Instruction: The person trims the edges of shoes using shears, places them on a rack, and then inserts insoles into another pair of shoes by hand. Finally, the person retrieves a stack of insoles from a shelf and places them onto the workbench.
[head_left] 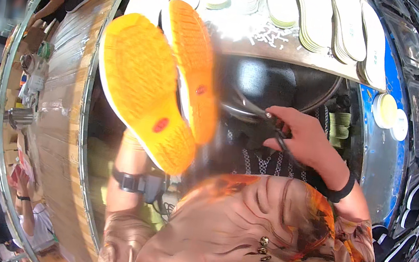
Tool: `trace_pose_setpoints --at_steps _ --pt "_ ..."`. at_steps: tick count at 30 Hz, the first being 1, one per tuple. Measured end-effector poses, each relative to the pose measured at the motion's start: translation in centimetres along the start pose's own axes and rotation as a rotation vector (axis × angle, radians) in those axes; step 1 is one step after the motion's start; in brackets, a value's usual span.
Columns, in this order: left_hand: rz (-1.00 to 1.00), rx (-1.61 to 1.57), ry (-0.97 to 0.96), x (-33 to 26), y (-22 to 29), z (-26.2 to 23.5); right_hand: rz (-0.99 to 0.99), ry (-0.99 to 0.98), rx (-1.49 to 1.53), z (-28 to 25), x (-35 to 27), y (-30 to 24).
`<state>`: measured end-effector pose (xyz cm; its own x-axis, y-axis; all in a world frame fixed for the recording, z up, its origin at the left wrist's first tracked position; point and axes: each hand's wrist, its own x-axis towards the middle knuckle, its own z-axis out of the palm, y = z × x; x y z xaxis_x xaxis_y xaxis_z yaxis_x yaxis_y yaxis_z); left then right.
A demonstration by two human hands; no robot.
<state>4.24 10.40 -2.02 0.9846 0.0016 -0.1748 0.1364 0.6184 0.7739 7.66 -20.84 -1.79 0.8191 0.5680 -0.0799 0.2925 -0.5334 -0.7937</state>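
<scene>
A pair of shoes is held up on the left, with orange soles facing me: one shoe point(140, 65) lies in front and the other shoe point(191, 57) is beside it on its right. Behind them is my left hand point(133, 145), its fingers hidden by the soles; it is holding the pair up. My right hand point(304, 136) grips dark-handled scissors point(249, 105), closed around the handles. Their metal blades point left toward the shoes and are blurred. A gap separates the blades from the soles.
Stacks of pale insoles point(310, 18) and small white scraps point(274, 36) lie on the board ahead. Round white-and-yellow lids point(385, 110) rest on the blue surface at right. On the left runs a wrapped table point(66, 81) with a metal rail; other people work beyond it.
</scene>
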Motion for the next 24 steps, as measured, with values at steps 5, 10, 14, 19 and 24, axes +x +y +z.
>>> trace_pose_setpoints --at_steps 5,10,14,19,24 --pt "-0.067 0.005 -0.05 -10.9 -2.2 -1.3 -0.074 0.095 -0.289 0.6 0.5 -0.4" --pt "-0.067 -0.016 -0.003 -7.7 -4.2 -1.1 -0.034 0.35 -0.016 -1.2 -1.1 0.8" --pt "-0.09 -0.068 0.055 -3.1 -5.8 -2.0 0.59 0.905 -0.007 -6.6 -9.3 14.6" --pt "-0.107 -0.108 0.081 1.2 -6.1 -2.4 1.008 0.96 -0.741 -11.0 -25.5 23.8" --pt "-0.177 -0.109 0.066 3.7 -7.0 -3.2 1.405 0.611 -0.665 -10.5 -27.3 23.2"
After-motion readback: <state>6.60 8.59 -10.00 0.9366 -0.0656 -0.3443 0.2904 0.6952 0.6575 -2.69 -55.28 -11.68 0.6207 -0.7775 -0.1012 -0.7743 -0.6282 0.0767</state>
